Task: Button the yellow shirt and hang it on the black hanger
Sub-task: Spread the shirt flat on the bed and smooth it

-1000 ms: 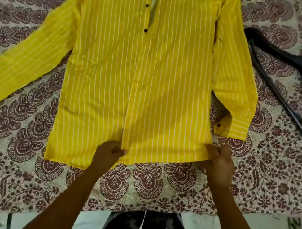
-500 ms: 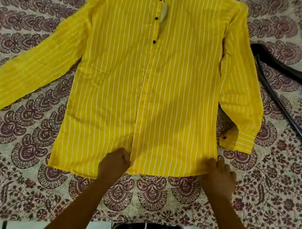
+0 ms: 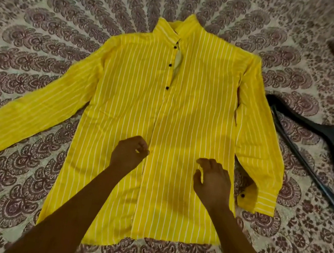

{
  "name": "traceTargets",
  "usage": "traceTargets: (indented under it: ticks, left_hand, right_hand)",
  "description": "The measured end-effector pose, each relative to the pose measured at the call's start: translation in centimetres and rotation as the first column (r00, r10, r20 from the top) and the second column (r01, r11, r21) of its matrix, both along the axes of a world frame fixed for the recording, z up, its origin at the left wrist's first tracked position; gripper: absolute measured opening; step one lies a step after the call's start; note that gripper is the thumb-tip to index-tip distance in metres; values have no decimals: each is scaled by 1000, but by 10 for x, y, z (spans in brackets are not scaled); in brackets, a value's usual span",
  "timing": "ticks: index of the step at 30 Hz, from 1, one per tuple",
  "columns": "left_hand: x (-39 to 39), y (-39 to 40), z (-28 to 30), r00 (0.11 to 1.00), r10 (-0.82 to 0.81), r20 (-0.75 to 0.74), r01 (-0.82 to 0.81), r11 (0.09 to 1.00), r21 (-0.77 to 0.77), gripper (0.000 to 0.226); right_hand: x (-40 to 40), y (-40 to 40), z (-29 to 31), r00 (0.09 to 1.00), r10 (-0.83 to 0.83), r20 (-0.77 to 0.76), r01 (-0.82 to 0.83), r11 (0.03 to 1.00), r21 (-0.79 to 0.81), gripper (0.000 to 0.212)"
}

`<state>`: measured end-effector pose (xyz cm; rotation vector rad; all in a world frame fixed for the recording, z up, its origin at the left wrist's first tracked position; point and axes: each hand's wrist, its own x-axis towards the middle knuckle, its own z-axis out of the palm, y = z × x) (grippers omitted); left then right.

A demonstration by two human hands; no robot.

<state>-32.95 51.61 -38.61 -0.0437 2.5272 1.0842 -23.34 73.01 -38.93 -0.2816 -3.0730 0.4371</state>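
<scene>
Placket path: shirt front [image 3: 197, 114] lies unobstructed above both hands; right flank: black hanger [image 3: 322, 151] beside sleeve [image 3: 257, 142]

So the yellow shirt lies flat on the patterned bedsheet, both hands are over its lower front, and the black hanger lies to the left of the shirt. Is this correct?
Not quite. In the head view the black hanger lies to the right of the yellow shirt, beside its right-hand sleeve. The rest is correct: the shirt is flat on the bedsheet, with the left hand and right hand over its lower front.

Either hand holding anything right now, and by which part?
The left hand pinches the yellow shirt at its front placket edge, around mid-torso. The right hand holds nothing, its fingers loosely curled over the right front panel.
</scene>
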Motion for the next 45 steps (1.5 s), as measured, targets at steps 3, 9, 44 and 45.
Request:
traceTargets:
  ticks: [3, 9, 44, 45]
  left_hand:
    - [-61, 15, -11, 998, 5, -71, -2, 999, 38, 15]
    - [-184, 57, -10, 981, 21, -195, -16, 1000, 25, 7]
    - [-431, 91, -65, 969, 87, -233, -67, 993, 93, 23]
    - [-419, 84, -62, 960, 117, -256, -88, 989, 122, 23]
  right_hand:
    - [-76, -2, -2, 995, 56, -81, -61, 997, -56, 31]
    - [-235, -3, -5, 978, 92, -189, -138, 958, -251, 29]
    - [-431, 15, -71, 991, -44, -126, -42, 792, -609, 37]
    - [-414, 18, -73, 990, 5, -139, -83, 821, -565, 43]
